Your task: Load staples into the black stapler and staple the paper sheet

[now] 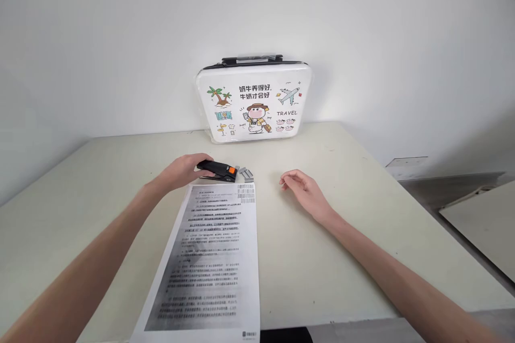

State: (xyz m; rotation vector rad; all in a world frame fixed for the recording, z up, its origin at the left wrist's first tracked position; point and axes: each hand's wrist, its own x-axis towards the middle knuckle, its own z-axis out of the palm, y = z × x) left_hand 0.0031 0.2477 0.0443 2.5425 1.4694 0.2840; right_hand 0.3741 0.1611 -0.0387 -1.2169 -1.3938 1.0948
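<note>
My left hand [185,170] is wrapped round the rear end of a black stapler [217,168] with an orange patch near its front. The stapler lies on the table just beyond the top edge of a printed sheet of paper [209,262]. Several grey staple strips [246,173] lie in a small heap right beside the stapler's nose. To the right of the paper, my right hand [301,188] rests over the table with its fingers loosely curled in, and nothing shows in them. It touches neither the paper nor the stapler.
A white case [253,102] with cartoon prints and a black handle stands at the back of the pale table [322,278], near the white wall. The sheet's lower end reaches the table's front edge. Another table [491,214] stands at the far right.
</note>
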